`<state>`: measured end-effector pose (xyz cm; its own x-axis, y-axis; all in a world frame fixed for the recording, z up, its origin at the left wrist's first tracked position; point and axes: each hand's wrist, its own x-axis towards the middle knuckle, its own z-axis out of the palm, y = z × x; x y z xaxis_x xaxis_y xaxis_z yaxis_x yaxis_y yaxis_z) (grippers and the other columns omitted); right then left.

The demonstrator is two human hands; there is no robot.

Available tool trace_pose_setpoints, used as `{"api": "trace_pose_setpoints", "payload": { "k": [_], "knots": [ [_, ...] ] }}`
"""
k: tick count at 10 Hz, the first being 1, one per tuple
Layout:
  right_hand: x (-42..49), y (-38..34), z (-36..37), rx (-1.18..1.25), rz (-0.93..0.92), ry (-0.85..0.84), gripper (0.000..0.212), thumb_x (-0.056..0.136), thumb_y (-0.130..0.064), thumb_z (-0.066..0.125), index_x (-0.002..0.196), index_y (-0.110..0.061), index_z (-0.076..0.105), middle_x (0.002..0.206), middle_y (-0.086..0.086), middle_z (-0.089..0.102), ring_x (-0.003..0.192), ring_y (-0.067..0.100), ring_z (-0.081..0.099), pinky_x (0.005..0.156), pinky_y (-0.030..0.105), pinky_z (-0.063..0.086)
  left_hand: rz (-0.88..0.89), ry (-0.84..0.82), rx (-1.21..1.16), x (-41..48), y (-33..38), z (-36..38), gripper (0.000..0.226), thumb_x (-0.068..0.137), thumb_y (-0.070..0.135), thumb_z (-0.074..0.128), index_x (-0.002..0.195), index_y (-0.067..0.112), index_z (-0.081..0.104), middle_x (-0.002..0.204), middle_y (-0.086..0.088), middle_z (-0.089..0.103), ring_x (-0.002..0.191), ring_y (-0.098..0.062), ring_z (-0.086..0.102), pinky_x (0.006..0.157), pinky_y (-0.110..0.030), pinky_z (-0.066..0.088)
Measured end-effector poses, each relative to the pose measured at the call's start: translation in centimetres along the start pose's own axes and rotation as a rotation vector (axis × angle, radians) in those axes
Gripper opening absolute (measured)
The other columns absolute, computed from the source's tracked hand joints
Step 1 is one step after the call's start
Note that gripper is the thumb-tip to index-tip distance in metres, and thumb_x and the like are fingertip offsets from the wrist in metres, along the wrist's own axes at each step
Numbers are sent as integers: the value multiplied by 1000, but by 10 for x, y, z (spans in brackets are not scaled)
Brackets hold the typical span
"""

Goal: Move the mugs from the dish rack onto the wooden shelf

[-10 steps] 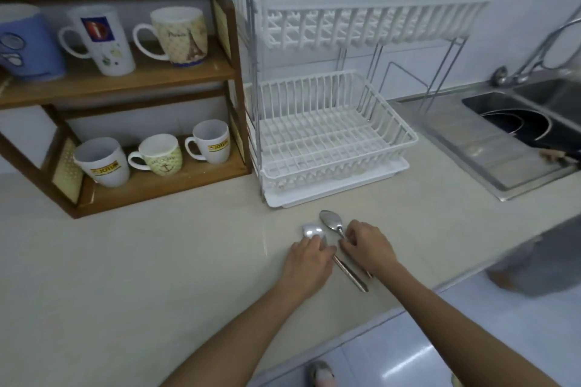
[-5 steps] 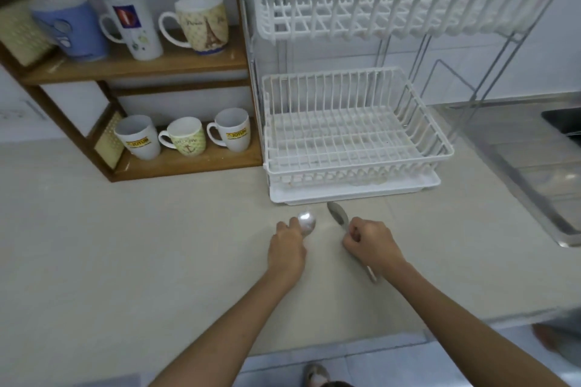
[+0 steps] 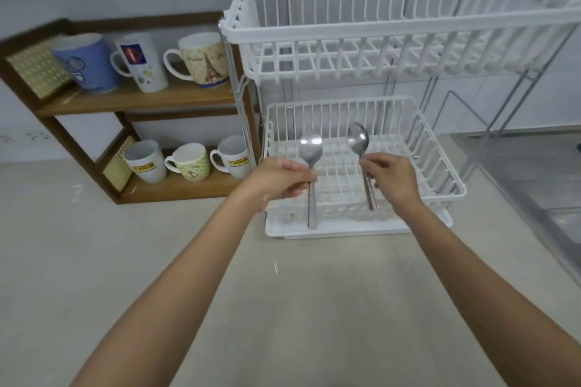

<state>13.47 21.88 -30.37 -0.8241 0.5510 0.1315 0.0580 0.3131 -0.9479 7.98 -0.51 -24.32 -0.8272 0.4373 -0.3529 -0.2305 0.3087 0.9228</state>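
Surface (image 3: 94,261): pale stone-look top, running from the wall at the back to the near edge.
Dish rack (image 3: 408,28): white, two tiers, against the back edge right of centre; both baskets bare of mugs.
Wooden shelf (image 3: 141,100): two boards, at the back-left, just beside the rack's left side.
Upper board: blue mug (image 3: 86,63), tall white mug (image 3: 140,61), Eiffel Tower mug (image 3: 201,60), in a row left to right.
Lower board: white Jotun mug (image 3: 146,162), green-patterned mug (image 3: 188,162), second Jotun mug (image 3: 232,155), all tipped toward the camera.
Left hand (image 3: 276,179): raised before the lower basket, grip clenched round the handle of the left spoon (image 3: 311,148), bowl up.
Right hand (image 3: 390,177): level with the left, grip pinched on the right spoon (image 3: 358,138), bowl up, handle hanging below.
Sink (image 3: 550,185): steel drainer along the right edge.
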Motion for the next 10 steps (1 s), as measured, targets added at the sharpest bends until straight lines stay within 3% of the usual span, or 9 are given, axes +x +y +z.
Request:
{"api": "trace_pose_setpoints", "payload": {
  "k": [1,3,4,5,6,7,8,9,10],
  "knots": [
    [29,-2,11,8,97,-55,6,78,-19,75,75,-23,72,69,-7,69,62,5,62,43,10,43,-33,131,-105,30,8,8,8,80,9,75,81,7,68,75,-4,71,57,-5,64,55,-15,57],
    [70,16,49,-122,241,-219,5,76,-4,74,80,-2,74,57,3,62,46,9,56,44,16,44,-141,311,-111,98,-17,28,6,81,1,72,81,1,66,81,-12,66,60,-13,61,62,-22,58],
    [78,27,63,-182,263,-224,2,76,-6,75,76,-6,73,65,7,64,55,15,58,55,25,51,-184,361,-80,119,-33,35,17,81,0,72,95,-7,67,85,-17,66,69,-23,65,80,-37,59],
    [79,36,67,-270,239,-225,6,75,-9,75,72,-12,70,68,3,63,64,18,60,66,31,55,-190,376,-37,126,-43,38,13,81,1,72,90,-6,68,86,-17,67,75,-27,67,82,-39,58],
    [73,43,70,-377,187,-236,9,77,-11,72,72,-16,67,76,-1,64,74,19,60,73,30,53,-198,406,3,126,-52,38,7,79,2,74,79,0,67,82,-16,66,75,-27,68,72,-36,60],
    [71,46,73,-394,170,-218,7,79,-13,70,74,-17,67,84,0,68,80,18,62,71,25,48,-197,423,8,127,-55,37,22,79,3,75,62,7,61,72,-11,63,60,-21,64,57,-25,58],
    [71,45,77,-453,144,-219,3,82,-16,67,80,-16,69,92,0,71,89,19,64,71,21,43,-150,402,99,127,-57,37,19,79,7,75,63,5,65,73,-12,66,67,-23,67,69,-34,60],
    [70,43,78,-472,144,-217,7,83,-16,66,87,-12,69,96,2,70,92,21,63,71,21,42,-105,404,178,122,-58,36,19,79,13,75,84,-4,72,85,-17,72,83,-27,70,80,-41,58],
    [62,31,77,-443,95,-157,13,86,-18,62,93,-8,66,92,5,68,92,24,64,69,23,42,-22,415,278,112,-52,32,27,84,25,71,90,-1,68,95,-17,72,89,-30,69,81,-38,56]
  ]
}}
